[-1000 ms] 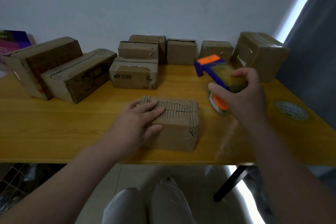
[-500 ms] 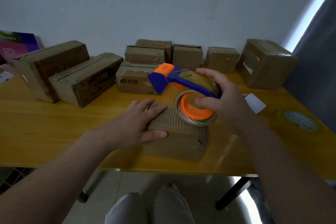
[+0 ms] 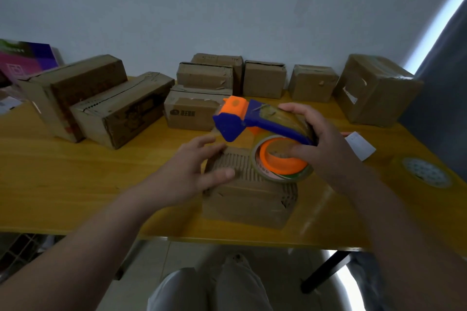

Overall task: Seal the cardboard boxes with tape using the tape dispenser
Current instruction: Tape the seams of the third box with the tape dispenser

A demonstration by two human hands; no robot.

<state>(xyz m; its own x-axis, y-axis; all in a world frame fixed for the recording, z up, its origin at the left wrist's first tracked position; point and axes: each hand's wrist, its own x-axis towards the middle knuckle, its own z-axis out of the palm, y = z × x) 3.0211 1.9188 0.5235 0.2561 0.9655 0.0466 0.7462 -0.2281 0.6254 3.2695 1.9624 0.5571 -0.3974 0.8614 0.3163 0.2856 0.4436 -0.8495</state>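
Right hand [image 3: 326, 149] gripping tape dispenser [image 3: 262, 139] over small box [image 3: 250, 197] near bench [image 3: 75, 184] edge, left hand [image 3: 187, 171] flat, fingers spread on box's left top, more boxes [image 3: 209, 93] along far side

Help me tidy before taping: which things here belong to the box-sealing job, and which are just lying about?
Job: tape dispenser in the right hand; near box under the left hand; other cardboard boxes behind.
Lying about: white paper slip; purple booklet; round disc.
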